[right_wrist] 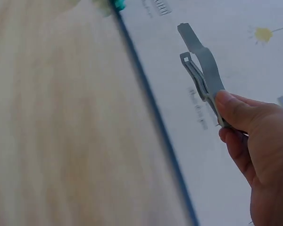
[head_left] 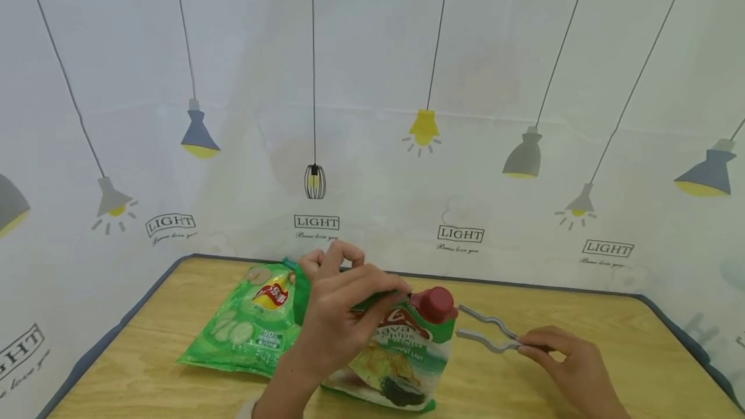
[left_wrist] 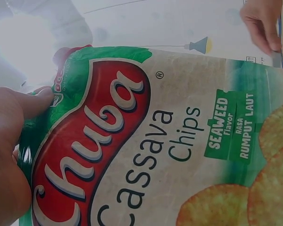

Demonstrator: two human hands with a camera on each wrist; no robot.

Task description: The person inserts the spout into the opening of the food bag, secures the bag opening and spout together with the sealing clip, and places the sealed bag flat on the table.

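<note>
A green and white cassava chips bag (head_left: 401, 361) stands upright near the middle of the table. My left hand (head_left: 343, 315) pinches its top edge between thumb and fingers; the thumb (left_wrist: 35, 101) shows at the green top in the left wrist view. On the bag's upper right corner sits a dark red clip with a round cap (head_left: 438, 303). To the right, my right hand (head_left: 573, 361) pinches the end of a grey bag clip (head_left: 495, 336). The clip's two arms are spread, their tips pointing at the bag. In the right wrist view, the grey clip (right_wrist: 207, 70) stands apart from the bag.
A green potato chips bag (head_left: 250, 322) lies on the left of the wooden table (head_left: 140, 341), with a teal clip (head_left: 289, 264) at its top. Behind the table's dark edge rises a pale sheet (head_left: 372, 83) printed with hanging lamps.
</note>
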